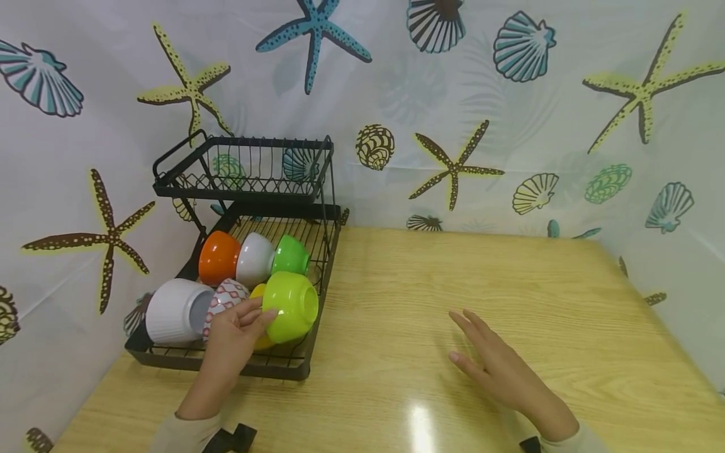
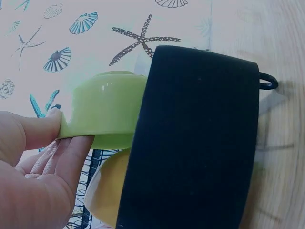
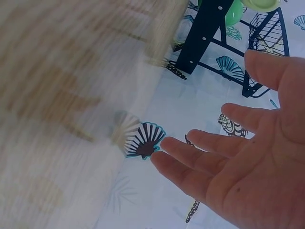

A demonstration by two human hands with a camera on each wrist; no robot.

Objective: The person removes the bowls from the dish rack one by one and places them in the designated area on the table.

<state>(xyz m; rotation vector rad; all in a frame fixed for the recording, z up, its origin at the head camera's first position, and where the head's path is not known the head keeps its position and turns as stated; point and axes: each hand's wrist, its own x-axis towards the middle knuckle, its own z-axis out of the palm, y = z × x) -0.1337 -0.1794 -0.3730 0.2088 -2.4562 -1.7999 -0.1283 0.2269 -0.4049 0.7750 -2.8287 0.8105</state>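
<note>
My left hand [image 1: 235,336] pinches the rim of a lime-green bowl [image 1: 291,307], thumb on one side and fingers on the other. That bowl is tilted on its side at the front right of a black two-tier dish rack [image 1: 226,363]. Behind it a yellow bowl [image 2: 107,188] is partly hidden. Beside my fingers stand a red-patterned bowl [image 1: 225,297] and a white ribbed bowl [image 1: 172,311]. My right hand [image 1: 504,368] hovers over the table at the right, fingers extended, touching nothing.
A back row in the lower tier holds an orange bowl [image 1: 219,258], a white bowl [image 1: 254,259] and a green bowl [image 1: 291,255]. The upper rack tier [image 1: 243,195] overhangs the rear. A patterned curtain [image 1: 385,82] borders the wooden table [image 1: 396,302].
</note>
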